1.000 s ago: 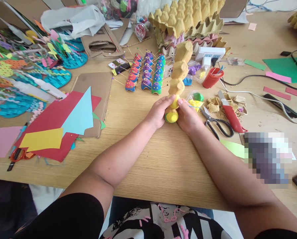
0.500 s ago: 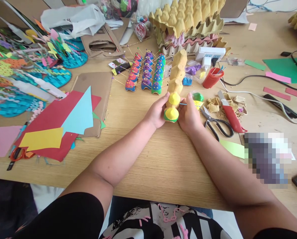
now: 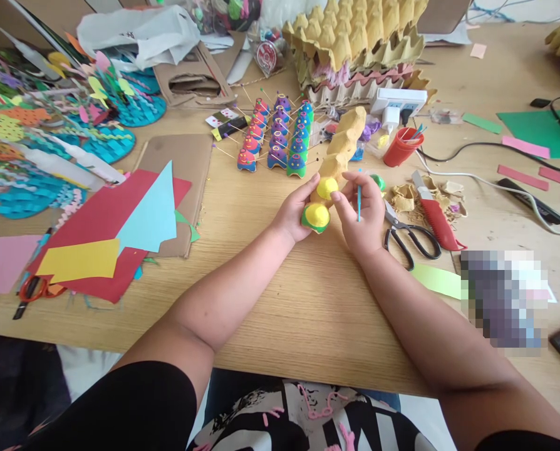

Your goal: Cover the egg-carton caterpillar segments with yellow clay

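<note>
My left hand [image 3: 295, 213] grips a strip of egg carton [image 3: 339, 153] from its left side. Yellow covers the two bumps nearest me, and the closest one has a green lower edge; the farther bumps are bare tan card. My right hand [image 3: 365, 216] has its fingers bent around a thin blue stick [image 3: 359, 202], with the thumb tip at the second yellow bump. A lump of green clay [image 3: 378, 182] shows partly behind the right fingers. Beyond the strip stand painted egg-carton rows in red [image 3: 249, 144], purple [image 3: 277, 141] and blue-green [image 3: 299, 144].
Black-handled scissors [image 3: 414, 237] and a red-handled knife [image 3: 436, 216] lie to the right, near carton scraps. Behind are a red cup [image 3: 402, 149], a power strip [image 3: 399, 99] and stacked egg trays [image 3: 355, 34]. Coloured paper [image 3: 146, 210] and cardboard [image 3: 174, 144] lie left.
The strip's far end has swung right and its near end slightly left. My right hand has lifted its fingers, and the blue stick now points upward instead of sideways.
</note>
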`<action>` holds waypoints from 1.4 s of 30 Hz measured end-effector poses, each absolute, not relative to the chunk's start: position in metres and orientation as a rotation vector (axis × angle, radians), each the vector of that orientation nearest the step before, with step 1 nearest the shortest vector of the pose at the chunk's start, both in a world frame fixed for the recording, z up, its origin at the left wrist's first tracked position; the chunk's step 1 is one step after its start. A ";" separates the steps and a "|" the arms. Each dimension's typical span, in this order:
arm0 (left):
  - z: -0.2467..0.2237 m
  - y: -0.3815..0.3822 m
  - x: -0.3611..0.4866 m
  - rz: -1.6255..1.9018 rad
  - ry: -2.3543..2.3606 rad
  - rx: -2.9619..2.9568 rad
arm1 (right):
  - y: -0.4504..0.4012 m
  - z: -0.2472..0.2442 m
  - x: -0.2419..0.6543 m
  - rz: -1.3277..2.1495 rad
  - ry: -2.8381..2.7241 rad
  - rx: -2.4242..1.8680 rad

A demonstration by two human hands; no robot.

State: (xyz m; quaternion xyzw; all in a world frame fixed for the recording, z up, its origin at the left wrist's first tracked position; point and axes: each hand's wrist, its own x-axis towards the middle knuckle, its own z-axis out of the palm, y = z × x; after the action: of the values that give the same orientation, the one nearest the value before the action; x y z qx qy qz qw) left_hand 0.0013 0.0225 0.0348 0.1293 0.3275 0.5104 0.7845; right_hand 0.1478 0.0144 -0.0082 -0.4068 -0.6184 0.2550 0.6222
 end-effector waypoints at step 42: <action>0.032 0.021 0.001 1.027 0.706 0.294 | 0.021 -0.026 0.151 0.540 -1.550 -0.922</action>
State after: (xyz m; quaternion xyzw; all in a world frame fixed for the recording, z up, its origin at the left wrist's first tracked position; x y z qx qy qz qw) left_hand 0.0011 0.0208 0.0323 0.1373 0.3293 0.4790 0.8020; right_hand 0.1512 0.0210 -0.0258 -0.3957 -0.6657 0.2319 0.5886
